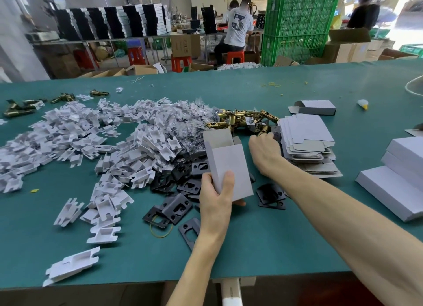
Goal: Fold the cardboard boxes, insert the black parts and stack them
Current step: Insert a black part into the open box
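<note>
Holding item one — cardboard box, erected, top flaps open, upright over the green table; my left hand grips its lower end, thumb across the front.

Item two: my right hand, fingers curled down at the edge of the brass latches, just beside the flat box blanks. I cannot tell whether it has anything pinched.

Item three: black plates, a loose heap around the box's foot.

Item four: finished boxes, stacked at far right.

Handling note, my judgement — I should hold the mouth square and tilted toward my right hand, take one piece only, and slide it in flat so no flap buckles.
</note>
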Demonstrator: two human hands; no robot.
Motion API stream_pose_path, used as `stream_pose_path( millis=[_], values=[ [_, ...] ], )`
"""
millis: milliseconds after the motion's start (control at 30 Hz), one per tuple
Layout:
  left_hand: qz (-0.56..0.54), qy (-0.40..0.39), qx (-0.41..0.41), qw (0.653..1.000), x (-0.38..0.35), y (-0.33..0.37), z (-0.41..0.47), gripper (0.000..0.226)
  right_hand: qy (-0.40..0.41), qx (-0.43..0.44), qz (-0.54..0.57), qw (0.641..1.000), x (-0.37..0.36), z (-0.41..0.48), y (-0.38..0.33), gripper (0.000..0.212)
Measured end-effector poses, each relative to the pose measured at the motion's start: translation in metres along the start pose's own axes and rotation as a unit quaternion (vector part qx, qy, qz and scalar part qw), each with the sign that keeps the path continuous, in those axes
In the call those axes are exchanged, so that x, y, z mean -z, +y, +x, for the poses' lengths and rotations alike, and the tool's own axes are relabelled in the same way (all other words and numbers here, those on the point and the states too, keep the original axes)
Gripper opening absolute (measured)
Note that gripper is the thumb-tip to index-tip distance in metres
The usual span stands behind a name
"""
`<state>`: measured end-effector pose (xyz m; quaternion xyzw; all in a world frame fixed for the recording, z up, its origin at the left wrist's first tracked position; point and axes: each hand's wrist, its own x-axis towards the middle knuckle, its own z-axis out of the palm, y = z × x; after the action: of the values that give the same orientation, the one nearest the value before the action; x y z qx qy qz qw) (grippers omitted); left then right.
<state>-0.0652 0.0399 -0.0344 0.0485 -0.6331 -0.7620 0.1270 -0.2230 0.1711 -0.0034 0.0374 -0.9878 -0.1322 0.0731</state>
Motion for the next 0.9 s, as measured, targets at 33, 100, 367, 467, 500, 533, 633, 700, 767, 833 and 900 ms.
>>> stream_pose_path(
  millis=[33, 100, 367, 467, 500, 533, 633, 700, 767, 833, 900],
  values=[
    [0.002, 0.001, -0.001, 1.000, 0.000, 0.000, 0.000, 0.032, 0.015, 0.004, -0.010, 1.000, 0.002, 0.003, 0.000, 0.036],
    [0.005, 0.003, 0.000, 1.000, 0.000, -0.001, 0.001, 0.025, 0.039, 0.003, -0.018, 0.999, 0.009, 0.008, 0.003, 0.038],
    [0.006, 0.002, -0.001, 1.000, -0.001, -0.001, -0.001, 0.026, 0.100, -0.016, 0.073, 0.992, 0.033, 0.032, 0.027, 0.033],
    [0.005, -0.004, 0.002, 1.000, 0.000, 0.001, 0.000, 0.026, 0.137, -0.063, 0.152, 0.977, 0.042, 0.042, 0.042, 0.014],
    [0.006, -0.007, 0.003, 1.000, -0.001, 0.001, 0.000, 0.026, 0.144, -0.084, 0.190, 0.967, 0.044, 0.042, 0.046, 0.009],
    [0.005, -0.011, 0.004, 1.000, -0.001, 0.001, 0.000, 0.026, 0.150, -0.097, 0.223, 0.958, 0.047, 0.041, 0.048, 0.010],
    [0.009, -0.024, -0.003, 1.000, 0.000, 0.004, -0.002, 0.036, 0.159, -0.085, 0.276, 0.944, 0.056, 0.028, 0.053, 0.018],
    [0.000, -0.036, -0.008, 0.999, 0.001, 0.005, -0.003, 0.043, 0.166, -0.064, 0.304, 0.936, 0.063, 0.014, 0.059, 0.019],
    [-0.011, -0.049, -0.009, 0.999, 0.002, 0.006, -0.004, 0.045, 0.176, -0.034, 0.352, 0.919, 0.071, -0.001, 0.066, 0.020],
    [-0.008, -0.062, -0.012, 0.998, 0.002, 0.006, -0.005, 0.044, 0.194, -0.002, 0.412, 0.890, 0.080, -0.018, 0.073, 0.018],
    [-0.007, -0.076, -0.010, 0.997, 0.002, 0.007, -0.006, 0.043, 0.207, 0.021, 0.466, 0.860, 0.091, -0.036, 0.078, 0.015]
  ],
)
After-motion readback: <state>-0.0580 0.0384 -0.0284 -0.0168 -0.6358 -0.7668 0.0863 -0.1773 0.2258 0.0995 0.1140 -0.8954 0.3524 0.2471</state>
